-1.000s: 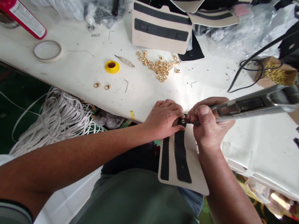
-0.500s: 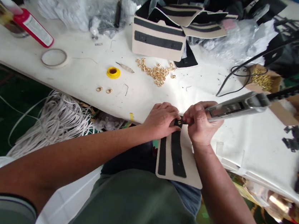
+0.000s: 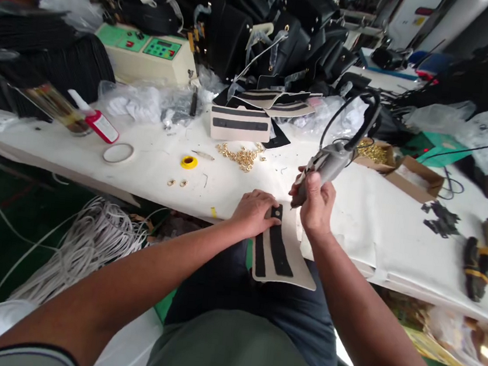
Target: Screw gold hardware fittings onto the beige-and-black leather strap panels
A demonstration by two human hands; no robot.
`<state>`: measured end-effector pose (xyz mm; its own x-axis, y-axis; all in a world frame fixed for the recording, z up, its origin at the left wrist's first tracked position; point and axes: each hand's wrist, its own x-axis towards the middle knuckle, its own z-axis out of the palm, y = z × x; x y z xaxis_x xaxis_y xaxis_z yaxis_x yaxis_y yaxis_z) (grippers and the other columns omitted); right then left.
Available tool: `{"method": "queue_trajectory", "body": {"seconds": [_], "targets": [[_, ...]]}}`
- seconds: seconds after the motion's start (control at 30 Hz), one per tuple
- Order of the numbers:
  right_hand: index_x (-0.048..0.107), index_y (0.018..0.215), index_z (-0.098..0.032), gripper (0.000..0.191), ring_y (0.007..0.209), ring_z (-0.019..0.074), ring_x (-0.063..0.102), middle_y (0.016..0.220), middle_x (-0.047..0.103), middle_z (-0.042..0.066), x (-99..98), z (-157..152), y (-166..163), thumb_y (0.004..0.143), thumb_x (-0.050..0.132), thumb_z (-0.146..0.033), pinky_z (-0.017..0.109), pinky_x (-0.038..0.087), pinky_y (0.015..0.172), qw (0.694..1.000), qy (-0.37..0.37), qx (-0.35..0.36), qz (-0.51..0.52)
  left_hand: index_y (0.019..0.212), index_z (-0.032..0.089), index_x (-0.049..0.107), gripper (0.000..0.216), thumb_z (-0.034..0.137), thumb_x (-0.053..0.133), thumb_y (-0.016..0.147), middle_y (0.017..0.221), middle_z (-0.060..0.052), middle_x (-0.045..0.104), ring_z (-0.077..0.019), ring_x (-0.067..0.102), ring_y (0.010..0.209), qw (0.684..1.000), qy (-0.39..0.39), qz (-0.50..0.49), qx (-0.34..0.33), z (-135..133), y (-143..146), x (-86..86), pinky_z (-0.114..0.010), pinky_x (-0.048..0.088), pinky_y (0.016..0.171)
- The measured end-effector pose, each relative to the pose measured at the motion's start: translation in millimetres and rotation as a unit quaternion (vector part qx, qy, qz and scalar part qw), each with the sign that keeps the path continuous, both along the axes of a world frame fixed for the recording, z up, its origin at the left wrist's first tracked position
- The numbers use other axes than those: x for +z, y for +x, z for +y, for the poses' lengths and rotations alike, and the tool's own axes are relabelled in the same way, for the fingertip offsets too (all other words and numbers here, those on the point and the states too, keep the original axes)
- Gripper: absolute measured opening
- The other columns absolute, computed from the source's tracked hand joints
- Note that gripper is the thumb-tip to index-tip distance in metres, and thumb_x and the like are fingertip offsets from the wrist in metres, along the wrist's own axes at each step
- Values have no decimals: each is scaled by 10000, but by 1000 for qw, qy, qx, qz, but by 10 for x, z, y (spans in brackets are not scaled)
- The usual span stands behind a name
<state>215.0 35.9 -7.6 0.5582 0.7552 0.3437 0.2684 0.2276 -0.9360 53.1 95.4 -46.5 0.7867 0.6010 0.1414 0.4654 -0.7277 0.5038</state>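
Observation:
A beige panel with black strips (image 3: 288, 258) lies over the table's near edge and my lap. My left hand (image 3: 255, 211) presses its top end down, fingers beside a small black tab with a hole. My right hand (image 3: 315, 206) grips a grey corded hand tool (image 3: 323, 165), lifted a little above and to the right of the panel. The tool's black cable (image 3: 357, 116) loops up behind it.
On the white table (image 3: 381, 216): gold rings (image 3: 242, 156), a yellow spool (image 3: 189, 162), a tape ring (image 3: 118, 153), a red-capped bottle (image 3: 96, 122), a stack of panels (image 3: 239, 125), cardboard boxes (image 3: 416, 174), black scraps (image 3: 440, 218). Black bags (image 3: 262, 26) and a green-panelled machine (image 3: 146, 54) behind; white cord (image 3: 87, 241) below left.
My right hand has lifted the tool off the panel's tab and tilted it upright. My head has risen, showing more of the table's back. The left hand stays on the panel.

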Motion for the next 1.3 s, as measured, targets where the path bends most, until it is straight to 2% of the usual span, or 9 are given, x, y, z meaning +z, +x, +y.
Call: {"method": "queue_trajectory", "body": {"seconds": [0.1, 0.3, 0.47, 0.6, 0.73, 0.87, 1.07, 1.2, 1.3], "targets": [[630, 982, -210, 573, 660, 198, 602, 725, 621, 12, 74, -92, 294, 1019, 425, -743, 312, 441, 599, 980, -111, -57, -157, 1263, 246, 683, 446, 394, 823, 867, 1301, -76, 717, -315, 552, 1329, 999, -34, 27, 13, 3, 39, 57, -512, 427, 1142], [733, 1169, -234, 414, 923, 296, 683, 1113, 718, 118, -216, -331, 803, 935, 649, -566, 365, 450, 721, 844, -378, -42, -378, 1269, 166, 721, 693, 435, 939, 669, 1259, -169, 703, -426, 600, 1254, 992, -102, 48, 64, 111, 121, 128, -543, 479, 1075], [753, 1256, -229, 506, 1141, 380, 660, 1203, 721, 155, -473, -478, 893, 929, 595, -581, 471, 517, 899, 834, -342, -68, -428, 1221, 205, 740, 589, 356, 918, 680, 1182, -65, 778, -280, 732, 1062, 970, -225, -9, 88, -1, -15, 169, -343, 558, 933], [761, 1228, -195, 631, 1132, 389, 685, 1222, 742, 169, -381, -763, 696, 897, 599, -706, 513, 549, 942, 909, -221, -113, -335, 1138, 180, 747, 392, 342, 822, 789, 1043, -30, 800, -210, 747, 906, 937, -315, -87, 121, -264, -306, 211, -271, 557, 778], [734, 1296, -265, 693, 1094, 384, 736, 1242, 774, 119, -201, -1191, 273, 817, 696, -765, 488, 608, 884, 948, -303, -53, -85, 1021, 167, 722, 370, 379, 857, 750, 866, -11, 745, -170, 685, 759, 775, -489, -333, 221, -495, -688, 230, -263, 519, 708], [703, 1369, -261, 690, 1169, 402, 728, 1297, 768, 121, -104, -1363, -231, 841, 716, -704, 477, 631, 927, 940, -313, 97, 96, 1002, 174, 696, 447, 397, 930, 692, 866, -15, 723, -169, 676, 794, 635, -524, -486, 294, -635, -1006, 128, -288, 531, 783], [752, 1243, -223, 551, 995, 373, 772, 1076, 817, 100, 238, -1034, -521, 874, 739, -632, 425, 646, 824, 918, -332, 191, 102, 1189, 176, 683, 550, 409, 886, 735, 1139, -111, 733, -278, 687, 1093, 734, -389, -408, 379, -732, -1433, -122, -421, 543, 972], [765, 1128, -231, 345, 877, 289, 747, 954, 793, 57, 494, -662, -710, 939, 700, -512, 329, 598, 719, 850, -356, 389, -9, 1419, 236, 602, 738, 335, 872, 740, 1396, -127, 649, -297, 602, 1307, 840, -223, -343, 357, -745, -1647, 85, -450, 486, 1113], [774, 1004, -231, 224, 841, 223, 704, 919, 764, 31, 579, -374, -950, 976, 657, -421, 281, 548, 706, 811, -312, 483, -110, 1366, 245, 668, 678, 359, 897, 739, 1294, -92, 717, -276, 660, 1192, 871, -274, -303, 273, -719, -1712, 293, -397, 514, 1055]]}}
